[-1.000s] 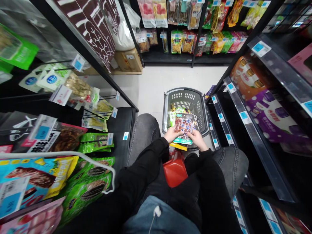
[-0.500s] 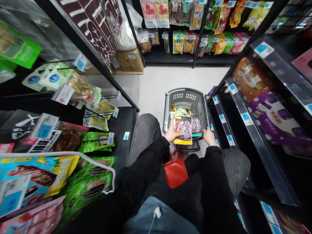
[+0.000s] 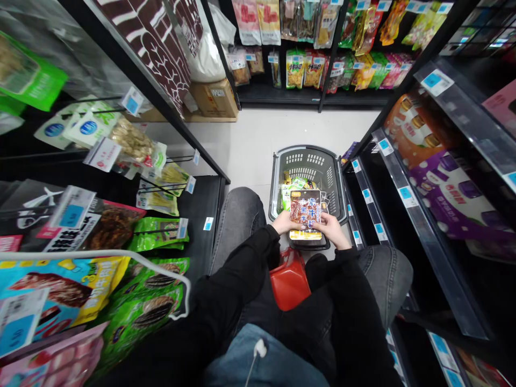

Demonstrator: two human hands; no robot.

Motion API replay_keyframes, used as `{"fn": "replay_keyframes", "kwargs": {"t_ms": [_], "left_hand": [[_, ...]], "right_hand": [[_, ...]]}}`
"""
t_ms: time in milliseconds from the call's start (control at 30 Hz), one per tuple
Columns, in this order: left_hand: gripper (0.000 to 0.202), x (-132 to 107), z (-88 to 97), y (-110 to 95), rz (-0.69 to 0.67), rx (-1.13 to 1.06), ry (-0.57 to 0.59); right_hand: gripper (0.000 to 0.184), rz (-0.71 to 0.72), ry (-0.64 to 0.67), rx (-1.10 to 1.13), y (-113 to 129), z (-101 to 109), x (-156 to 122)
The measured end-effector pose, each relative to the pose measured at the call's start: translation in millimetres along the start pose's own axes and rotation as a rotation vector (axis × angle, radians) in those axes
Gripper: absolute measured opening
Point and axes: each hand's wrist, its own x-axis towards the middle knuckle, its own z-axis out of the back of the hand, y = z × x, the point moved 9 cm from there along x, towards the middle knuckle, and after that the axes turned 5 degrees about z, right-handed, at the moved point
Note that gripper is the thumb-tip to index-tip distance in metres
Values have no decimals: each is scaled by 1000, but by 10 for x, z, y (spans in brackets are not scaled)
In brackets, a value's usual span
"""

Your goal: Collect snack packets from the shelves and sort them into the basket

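Note:
Over the near end of a grey shopping basket (image 3: pixel 282 159), a brown and yellow snack packet (image 3: pixel 305 207) with Chinese lettering faces up toward me. My left hand (image 3: pixel 284 222) grips its left edge. On the opposite edge, my right hand (image 3: pixel 332 230) has its fingers closed on the lower right part. Inside the basket lie green and yellow snack packets (image 3: pixel 287 193), partly hidden behind the held one. The basket's black handle (image 3: pixel 310 246) rests at its near side, just below my hands.
Snack bags hang on hooks along the left shelf (image 3: pixel 203 207). Purple boxes (image 3: pixel 451 188) stand on the right shelf. At the far end are a rack of packets (image 3: pixel 295 70) and a cardboard box (image 3: pixel 215 99). A red bag (image 3: pixel 290 282) sits between my legs.
My right hand has left the basket's right rim and moved left onto the snack packet. The packet has shifted slightly right and now covers the reddish packet seen in the basket before.

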Motion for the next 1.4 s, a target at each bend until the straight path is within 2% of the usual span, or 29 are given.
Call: {"fn": "replay_keyframes", "kwargs": {"t_ms": [100, 233, 333, 433, 600, 800, 900, 1033, 1133, 1267, 1400], "left_hand": [[50, 4, 54, 9, -2, 53, -67], [48, 11, 116, 29, 3, 102, -147], [48, 10, 149, 53, 23, 77, -175], [49, 19, 155, 68, 8, 7, -166], [55, 55, 81, 74, -65, -116, -85], [54, 22, 86, 27, -85, -143, -123], [56, -1, 85, 5, -85, -131, -129], [57, -11, 80, -38, -114, -105, -130], [59, -9, 77, -44, -95, -131, -116], [59, -29, 84, -69, -91, -157, -110], [59, -45, 71, -69, -86, -168, -108]], "right_hand": [[35, -5, 14, -163, -10, 20, 9], [27, 1, -88, -465, -37, 82, 41], [26, 2, -133, -527, -61, 70, 53], [28, 6, -149, -415, -82, 51, 54], [39, 52, -89, -97, -69, -11, 43], [42, 54, -129, -122, -91, -18, 46], [40, 43, -161, -56, -116, -28, 54], [40, 32, -128, 56, -113, -74, 46], [43, 43, -95, 55, -93, -108, 38], [43, 39, -137, 15, -112, -98, 44], [44, 27, -152, 96, -122, -117, 50]]}}
